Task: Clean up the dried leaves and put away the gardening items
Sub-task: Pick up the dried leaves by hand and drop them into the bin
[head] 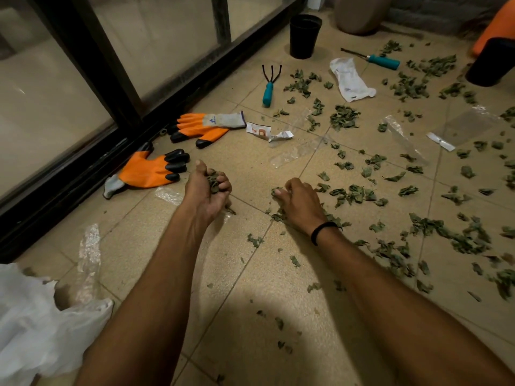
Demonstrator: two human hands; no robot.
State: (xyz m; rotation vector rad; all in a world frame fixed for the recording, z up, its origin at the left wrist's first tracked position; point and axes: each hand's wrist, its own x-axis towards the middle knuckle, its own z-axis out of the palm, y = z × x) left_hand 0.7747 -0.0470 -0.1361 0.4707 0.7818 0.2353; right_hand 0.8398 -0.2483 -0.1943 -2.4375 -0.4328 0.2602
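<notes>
Dried green leaves lie scattered over the tiled floor, thickest to the right. My left hand is lifted a little off the floor and grips a clump of leaves in its curled fingers. My right hand rests on the floor with fingers curled over a small pile of leaves. Two orange gardening gloves lie by the window frame. Farther back lie a teal-handled hand rake and a second teal-handled tool.
A white plastic bag sits at the lower left. Black pots stand at the back and at the right edge. A white packet, a paper scrap and clear plastic wrappers lie among the leaves. The dark window frame borders the left.
</notes>
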